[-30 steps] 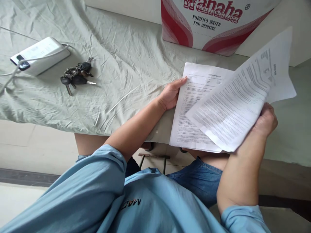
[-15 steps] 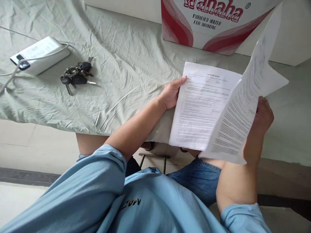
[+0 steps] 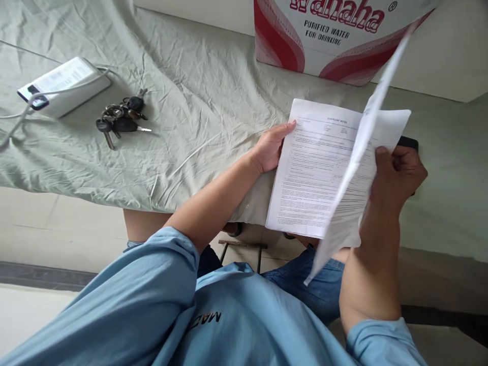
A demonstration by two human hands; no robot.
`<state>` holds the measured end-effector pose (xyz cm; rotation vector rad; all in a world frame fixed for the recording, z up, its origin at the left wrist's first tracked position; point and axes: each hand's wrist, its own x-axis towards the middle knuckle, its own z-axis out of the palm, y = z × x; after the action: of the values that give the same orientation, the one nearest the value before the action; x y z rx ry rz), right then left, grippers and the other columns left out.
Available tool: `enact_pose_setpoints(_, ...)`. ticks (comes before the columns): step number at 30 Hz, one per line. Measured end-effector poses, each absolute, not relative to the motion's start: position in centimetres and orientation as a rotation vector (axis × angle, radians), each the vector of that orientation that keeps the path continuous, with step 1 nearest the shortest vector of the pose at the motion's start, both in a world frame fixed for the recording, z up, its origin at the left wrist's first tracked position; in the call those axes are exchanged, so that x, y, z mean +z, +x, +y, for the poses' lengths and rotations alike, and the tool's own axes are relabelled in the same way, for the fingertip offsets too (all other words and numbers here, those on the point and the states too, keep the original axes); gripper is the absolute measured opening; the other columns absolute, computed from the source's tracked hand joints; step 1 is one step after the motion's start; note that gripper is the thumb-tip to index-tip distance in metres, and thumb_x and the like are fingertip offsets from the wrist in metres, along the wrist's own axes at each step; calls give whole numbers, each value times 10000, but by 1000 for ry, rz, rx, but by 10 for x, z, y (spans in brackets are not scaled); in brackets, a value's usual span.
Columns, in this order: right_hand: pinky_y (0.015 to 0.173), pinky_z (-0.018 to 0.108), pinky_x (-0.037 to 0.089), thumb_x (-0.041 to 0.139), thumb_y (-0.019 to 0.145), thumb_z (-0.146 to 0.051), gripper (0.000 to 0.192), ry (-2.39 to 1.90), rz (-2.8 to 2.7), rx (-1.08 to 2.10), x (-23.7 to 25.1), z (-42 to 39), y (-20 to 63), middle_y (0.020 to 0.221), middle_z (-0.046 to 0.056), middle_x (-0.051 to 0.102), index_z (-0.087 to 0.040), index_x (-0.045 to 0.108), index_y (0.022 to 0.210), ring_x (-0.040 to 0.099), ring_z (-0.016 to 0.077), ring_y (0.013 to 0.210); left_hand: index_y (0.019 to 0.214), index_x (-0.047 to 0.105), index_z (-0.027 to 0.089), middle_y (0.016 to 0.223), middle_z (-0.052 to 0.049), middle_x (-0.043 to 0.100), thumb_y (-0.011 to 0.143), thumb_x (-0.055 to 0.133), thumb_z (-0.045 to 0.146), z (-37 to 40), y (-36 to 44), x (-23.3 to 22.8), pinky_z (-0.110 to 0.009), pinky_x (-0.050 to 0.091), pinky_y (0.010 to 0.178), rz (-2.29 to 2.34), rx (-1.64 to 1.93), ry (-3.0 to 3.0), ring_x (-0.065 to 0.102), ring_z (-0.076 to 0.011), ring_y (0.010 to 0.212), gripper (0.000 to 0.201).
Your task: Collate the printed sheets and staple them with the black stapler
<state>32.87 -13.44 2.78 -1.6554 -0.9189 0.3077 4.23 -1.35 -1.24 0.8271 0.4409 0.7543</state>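
Observation:
A printed document [image 3: 308,168] headed "OVERLEAF NOTES" is held over the near edge of the cloth-covered table. My left hand [image 3: 270,146] grips its left side, the thumb on top and the fingers beneath. At the right side, my right hand [image 3: 400,173] is closed on the papers, its thumb lying on the printed face. One turned page [image 3: 351,157] stands nearly edge-on between the hands, slanting across the right part of the document and blurred at its ends. A dark object [image 3: 407,141], mostly hidden, shows behind my right hand.
On the left of the green cloth [image 3: 183,101] lie a white power bank [image 3: 66,86] with a cable and a bunch of keys [image 3: 122,119]. A red and white water carton [image 3: 339,46] stands at the back. A stool [image 3: 242,245] shows below.
The loose page has swung leftward from the right and is now almost edge-on. My right hand has shifted left, its thumb now on the sheets. My left hand keeps its hold.

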Motion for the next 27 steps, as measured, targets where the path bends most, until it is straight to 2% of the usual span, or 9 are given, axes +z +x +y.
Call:
enact_pose_setpoints(5,663,295,433,877,839,-352,208,-1647,-1117,53,29,-142,320,625,-85,573,-201,745,895,479,110,595,1206,807,229,1129,-99,915,1047,714,750,-12,42,-18,-568,693,1177,425,755,910,839,-406,1344,553)
enact_pose_setpoints(13,661,290,419,845,855,-262,158,-1735,-1146,-38,34,-142,319,631,-78,586,-211,699,880,513,118,588,1220,798,215,1143,-119,909,1039,681,818,-10,43,-20,-587,696,1157,423,750,952,833,-421,1340,641)
enact_pose_setpoints(17,656,293,409,833,837,-260,155,-1779,-1142,-85,36,-142,318,600,-93,522,-219,687,867,478,122,580,1242,792,210,1166,-136,906,1030,665,859,-11,42,-17,-597,688,1172,397,736,982,810,-441,1386,695)
enact_pose_setpoints(22,665,295,421,807,852,-280,152,-1837,-1158,-114,36,-141,318,587,-106,477,-236,664,874,461,127,574,1292,791,217,1209,-110,903,1083,563,867,-17,42,-5,-616,669,1200,405,729,915,777,-446,1451,720)
enact_pose_setpoints(27,642,290,397,795,847,-313,155,-1811,-1175,-107,36,-139,314,590,-93,502,-223,673,876,464,122,567,1279,797,218,1248,-134,909,1036,696,821,-21,41,2,-634,634,1249,414,708,927,778,-451,1449,658)
